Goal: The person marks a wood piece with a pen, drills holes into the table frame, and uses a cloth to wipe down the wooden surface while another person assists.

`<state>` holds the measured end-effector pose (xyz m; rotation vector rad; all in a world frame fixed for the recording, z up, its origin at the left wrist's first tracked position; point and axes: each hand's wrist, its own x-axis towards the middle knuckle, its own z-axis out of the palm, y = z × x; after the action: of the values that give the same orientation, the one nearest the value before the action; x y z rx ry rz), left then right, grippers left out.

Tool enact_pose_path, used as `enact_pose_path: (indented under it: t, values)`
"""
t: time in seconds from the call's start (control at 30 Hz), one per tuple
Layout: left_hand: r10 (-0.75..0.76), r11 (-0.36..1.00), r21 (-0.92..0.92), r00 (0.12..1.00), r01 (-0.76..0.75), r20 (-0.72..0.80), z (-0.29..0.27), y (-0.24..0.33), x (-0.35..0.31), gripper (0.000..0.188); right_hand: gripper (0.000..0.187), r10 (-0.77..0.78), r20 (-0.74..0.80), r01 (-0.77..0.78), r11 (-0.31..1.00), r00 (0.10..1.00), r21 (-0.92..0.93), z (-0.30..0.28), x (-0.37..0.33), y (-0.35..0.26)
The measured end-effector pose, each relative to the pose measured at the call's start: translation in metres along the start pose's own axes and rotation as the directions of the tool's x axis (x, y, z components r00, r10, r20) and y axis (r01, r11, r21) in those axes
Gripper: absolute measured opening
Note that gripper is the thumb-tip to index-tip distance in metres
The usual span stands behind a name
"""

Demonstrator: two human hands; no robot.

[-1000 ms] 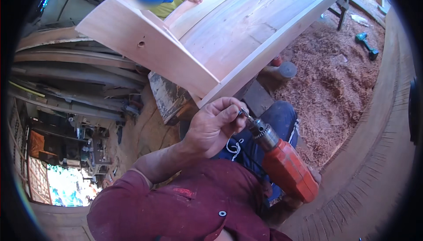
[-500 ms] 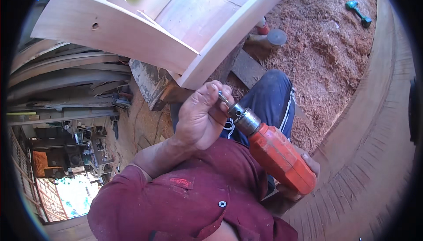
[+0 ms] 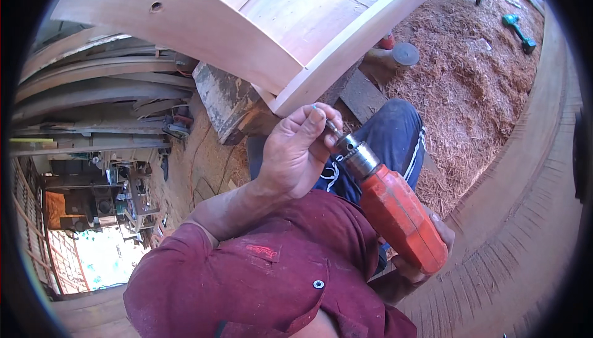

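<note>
A red power drill (image 3: 400, 217) with a metal chuck (image 3: 360, 157) lies across the front of my body, its nose pointing up and left. My right hand (image 3: 441, 234) is wrapped round the drill's handle end, mostly hidden behind the body. Thumb and fingers of my left hand (image 3: 296, 149) pinch the slim metal bit (image 3: 334, 129) that sticks out of the chuck. Its tip is partly covered by the fingers, so I cannot tell whether a screw sits on it. Just beyond my left hand is the lower corner of a pale wooden frame (image 3: 358, 38), apart from the bit.
A curved pale board (image 3: 185, 23) with a round hole joins the frame. A weathered wooden block (image 3: 225, 103) stands beneath. Wood shavings (image 3: 457, 97) cover the ground at right, with a green tool (image 3: 519, 34) on them. Stacked planks (image 3: 92, 84) lie at left. Another person's clothing shows at the top.
The view has shifted, so the frame and ground sit further right. Both hands keep their hold on the drill and bit. The other person's head and hand have left the picture.
</note>
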<state>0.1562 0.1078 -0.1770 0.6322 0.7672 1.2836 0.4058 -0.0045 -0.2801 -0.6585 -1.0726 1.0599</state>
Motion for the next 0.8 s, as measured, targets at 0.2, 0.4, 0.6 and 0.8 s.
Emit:
enact_pose_path:
  t: [0.2, 0.4, 0.6, 0.8]
  values:
    - [-0.006, 0.997, -0.076, 0.999, 0.002, -0.042, -0.004, -0.003, 0.006, 0.025, 0.097, 0.044, -0.001, -0.042, 0.936, 0.999, -0.351, -0.01, -0.023, 0.013]
    - [-0.017, 0.992, -0.127, 0.999, 0.012, -0.039, -0.003, -0.006, 0.006, 0.025, 0.098, 0.014, -0.054, -0.022, 0.987, 0.998, -0.157, 0.012, 0.007, -0.004]
    - [-0.011, 0.991, -0.136, 1.0, 0.008, -0.024, -0.008, -0.004, 0.008, 0.023, 0.102, 0.058, 0.033, -0.043, 0.94, 0.998, -0.338, 0.004, 0.012, -0.004]
    - [-0.034, 0.985, -0.173, 0.997, 0.022, -0.067, -0.007, -0.003, 0.01, 0.022, 0.1, 0.031, 0.061, -0.007, 0.937, 0.998, -0.349, -0.002, 0.012, 0.001]
